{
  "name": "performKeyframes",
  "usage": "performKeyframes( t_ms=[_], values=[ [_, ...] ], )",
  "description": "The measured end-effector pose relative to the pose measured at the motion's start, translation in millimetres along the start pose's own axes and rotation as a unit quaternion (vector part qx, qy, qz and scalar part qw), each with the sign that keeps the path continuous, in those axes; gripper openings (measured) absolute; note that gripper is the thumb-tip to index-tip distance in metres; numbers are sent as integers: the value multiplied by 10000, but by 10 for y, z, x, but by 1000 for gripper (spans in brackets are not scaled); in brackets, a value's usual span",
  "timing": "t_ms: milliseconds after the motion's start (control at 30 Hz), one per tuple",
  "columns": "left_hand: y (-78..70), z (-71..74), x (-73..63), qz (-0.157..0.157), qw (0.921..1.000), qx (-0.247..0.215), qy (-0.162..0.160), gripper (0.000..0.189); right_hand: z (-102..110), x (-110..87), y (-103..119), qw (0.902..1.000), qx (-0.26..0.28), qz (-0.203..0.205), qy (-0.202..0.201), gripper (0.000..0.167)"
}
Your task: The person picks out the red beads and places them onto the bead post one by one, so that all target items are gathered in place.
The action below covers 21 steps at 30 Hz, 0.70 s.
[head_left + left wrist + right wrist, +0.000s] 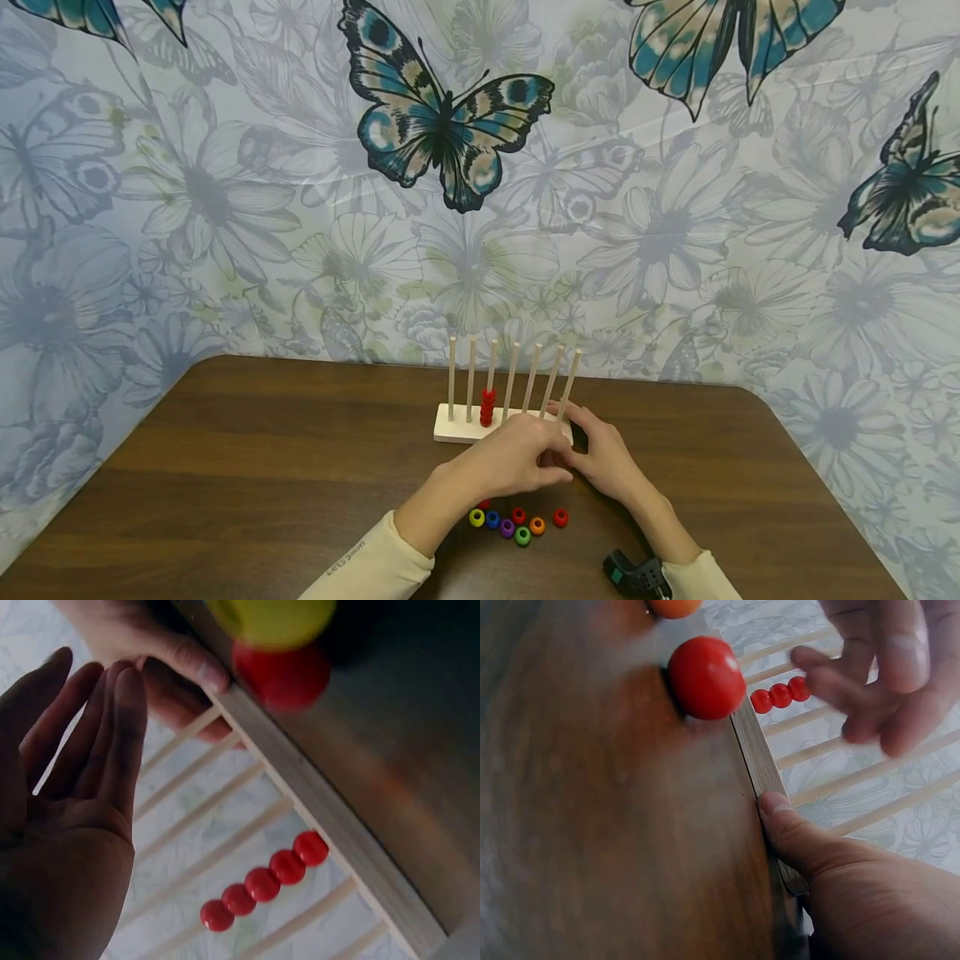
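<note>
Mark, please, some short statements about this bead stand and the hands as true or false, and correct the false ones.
1. The wooden stand has seven rods. True.
2. The threaded red beads sit on the leftmost rod in the head view. False: they are on the third from the left.
3. The right hand grips the stand's right end. True.
4. The left hand pinches the green bead. False: the bead lies on the table.
5. A yellow bead lies on the table. True.
</note>
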<state>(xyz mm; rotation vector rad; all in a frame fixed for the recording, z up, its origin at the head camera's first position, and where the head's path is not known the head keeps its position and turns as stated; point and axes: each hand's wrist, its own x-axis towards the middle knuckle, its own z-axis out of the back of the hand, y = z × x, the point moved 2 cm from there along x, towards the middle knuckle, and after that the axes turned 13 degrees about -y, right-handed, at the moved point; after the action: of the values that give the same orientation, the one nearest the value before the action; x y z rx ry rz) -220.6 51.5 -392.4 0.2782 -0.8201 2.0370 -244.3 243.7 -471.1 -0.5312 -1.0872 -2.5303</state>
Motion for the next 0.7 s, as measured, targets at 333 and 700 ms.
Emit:
performKeyframes(
  t_ms=[333, 700],
  values=[
    [-93, -215, -26, -30, 9939, -42, 1099, 11, 13, 13, -9, 9994, 256, -217, 74, 58],
    [-131, -292, -33, -130, 9901, 275, 1370, 14, 15, 22, -1, 9994, 202, -253, 86, 57]
  ],
)
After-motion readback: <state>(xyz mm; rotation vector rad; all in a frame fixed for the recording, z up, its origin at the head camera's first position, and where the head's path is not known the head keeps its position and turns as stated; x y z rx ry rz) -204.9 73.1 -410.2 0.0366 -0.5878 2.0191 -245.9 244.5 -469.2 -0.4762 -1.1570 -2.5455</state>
